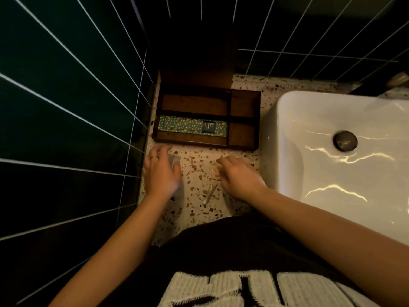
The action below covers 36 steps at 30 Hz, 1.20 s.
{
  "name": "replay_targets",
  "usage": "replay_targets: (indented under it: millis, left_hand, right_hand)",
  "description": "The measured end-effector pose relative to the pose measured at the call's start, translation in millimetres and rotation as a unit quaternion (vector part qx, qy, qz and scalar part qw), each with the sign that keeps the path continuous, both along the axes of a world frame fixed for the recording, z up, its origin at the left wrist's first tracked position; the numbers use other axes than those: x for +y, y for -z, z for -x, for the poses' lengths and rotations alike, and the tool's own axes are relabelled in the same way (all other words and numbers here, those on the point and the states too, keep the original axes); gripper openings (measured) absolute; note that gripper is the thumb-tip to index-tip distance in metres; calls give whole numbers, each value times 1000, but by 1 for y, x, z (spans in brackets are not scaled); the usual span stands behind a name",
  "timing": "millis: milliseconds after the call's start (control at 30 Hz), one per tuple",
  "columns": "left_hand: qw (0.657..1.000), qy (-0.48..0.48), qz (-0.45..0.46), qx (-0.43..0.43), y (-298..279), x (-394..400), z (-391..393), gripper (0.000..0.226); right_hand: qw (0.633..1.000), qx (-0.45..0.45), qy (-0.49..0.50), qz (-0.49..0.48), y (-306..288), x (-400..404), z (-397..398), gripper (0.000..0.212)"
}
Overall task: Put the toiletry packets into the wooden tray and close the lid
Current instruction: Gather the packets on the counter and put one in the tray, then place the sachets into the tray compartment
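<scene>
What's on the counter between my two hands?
Head view: bare terrazzo counter between left hand and right hand; a small tube lies nearer you.

Black label reading "OH! FLAT COMB" on patterned packet (pixel 192 125), in wooden tray (pixel 205 142)

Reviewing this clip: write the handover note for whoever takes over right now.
Left hand: flat over a grey packet on the terrazzo counter.
Right hand: pinching a tan packet.
A slim stick-shaped packet lies between the hands.
Done: patterned comb box sits in the wooden tray, near long slot.
Left: load three packets, close the raised lid.
</scene>
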<state>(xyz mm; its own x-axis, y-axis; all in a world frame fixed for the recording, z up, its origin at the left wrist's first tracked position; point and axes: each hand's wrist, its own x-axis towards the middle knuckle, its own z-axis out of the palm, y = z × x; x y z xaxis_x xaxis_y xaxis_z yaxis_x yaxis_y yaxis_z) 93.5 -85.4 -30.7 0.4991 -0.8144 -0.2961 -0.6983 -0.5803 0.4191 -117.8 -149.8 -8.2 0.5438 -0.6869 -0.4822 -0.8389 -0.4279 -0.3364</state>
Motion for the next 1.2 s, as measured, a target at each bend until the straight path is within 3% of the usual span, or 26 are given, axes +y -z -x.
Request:
replay_targets:
  millis: [233,467,667,867,967,1200]
  left_hand:
    - [997,-18,-67,-14,14,15,-10,62]
    - [997,-33,-73,-1,11,8,-11,76]
    - [991,-44,-22,122,15,11,-10,72]
    - [980,-65,33,186,5,8,-6,60]
    - [974,-82,74,196,-6,-1,-6,48]
    - [969,-85,135,187,-28,-40,-20,46]
  right_hand:
    - [993,87,-70,44,22,10,3,75]
    - [996,83,0,41,26,6,0,80]
    - [994,88,31,52,24,2,0,55]
    - [985,-40,166,-39,12,-6,2,28]
    - [976,-108,188,-31,-1,-15,2,15]
    - [955,-210,212,-9,-35,-57,-24,16]
